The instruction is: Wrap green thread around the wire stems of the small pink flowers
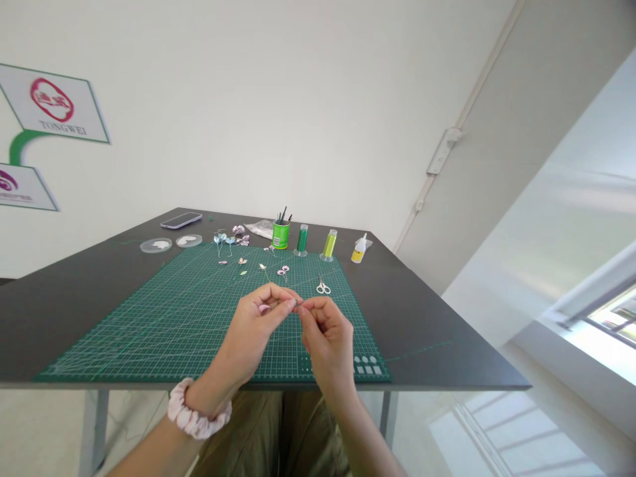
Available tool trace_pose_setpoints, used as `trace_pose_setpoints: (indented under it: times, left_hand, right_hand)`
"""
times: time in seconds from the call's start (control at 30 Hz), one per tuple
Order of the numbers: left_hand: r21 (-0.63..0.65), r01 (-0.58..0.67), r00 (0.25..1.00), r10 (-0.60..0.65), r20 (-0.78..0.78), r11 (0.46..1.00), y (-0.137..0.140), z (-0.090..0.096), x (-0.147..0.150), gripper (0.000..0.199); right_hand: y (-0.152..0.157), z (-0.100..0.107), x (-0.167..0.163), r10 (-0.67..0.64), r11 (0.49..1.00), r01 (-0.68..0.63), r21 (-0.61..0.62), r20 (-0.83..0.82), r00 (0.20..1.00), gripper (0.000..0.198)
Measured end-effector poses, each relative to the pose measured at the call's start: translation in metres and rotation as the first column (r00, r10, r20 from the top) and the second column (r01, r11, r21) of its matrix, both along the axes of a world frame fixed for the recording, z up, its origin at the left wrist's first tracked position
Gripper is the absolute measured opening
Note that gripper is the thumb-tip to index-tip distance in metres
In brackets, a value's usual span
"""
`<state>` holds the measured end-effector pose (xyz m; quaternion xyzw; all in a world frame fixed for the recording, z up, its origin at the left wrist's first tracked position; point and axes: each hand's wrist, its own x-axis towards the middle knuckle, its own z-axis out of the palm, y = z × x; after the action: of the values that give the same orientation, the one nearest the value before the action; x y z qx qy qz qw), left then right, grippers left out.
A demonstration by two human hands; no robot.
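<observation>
Just above the green cutting mat point(189, 318), my left hand point(258, 324) is closed in a pinch, with a small pale pink petal-like piece point(264, 309) showing between its fingers. My right hand point(325, 338) also pinches, its fingertips meeting those of the left; the tiny thing at the tips is too small to name. Beyond the hands lie a pink wire-stemmed flower point(283, 271) and a pale petal on a green stem point(263, 267). White-handled scissors point(323, 287) rest on the mat to the right.
At the back stand a green tin with tools point(281, 235), a dark green thread spool point(301, 240), a yellow-green spool point(328, 245) and a glue bottle point(358, 249). Blue flowers point(224, 240), two shallow dishes point(156, 246) and a phone point(181, 220) lie at the back left.
</observation>
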<state>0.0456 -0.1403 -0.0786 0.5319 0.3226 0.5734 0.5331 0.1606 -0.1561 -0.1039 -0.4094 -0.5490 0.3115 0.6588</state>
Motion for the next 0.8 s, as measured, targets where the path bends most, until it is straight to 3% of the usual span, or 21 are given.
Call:
trace_pose_setpoints:
  times: [0.2, 0.43, 0.8]
  left_hand:
    - [-0.030, 0.010, 1.000, -0.010, -0.023, 1.000, 0.010, 0.000, -0.001, 0.014]
    - [-0.034, 0.038, 0.999, -0.038, -0.012, 0.999, 0.033, -0.003, 0.005, 0.015]
    - [0.034, -0.017, 0.995, 0.021, -0.097, 0.999, 0.071, -0.005, 0.008, 0.013]
  right_hand:
    - [0.009, -0.002, 0.003, 0.024, 1.000, -0.025, 0.010, 0.037, 0.999, 0.013]
    - [0.032, 0.001, 0.012, 0.102, 0.993, -0.099, -0.059, 0.054, 0.993, 0.018]
    - [0.065, 0.008, 0.024, 0.109, 0.994, -0.112, 0.004, 0.196, 0.975, 0.016]
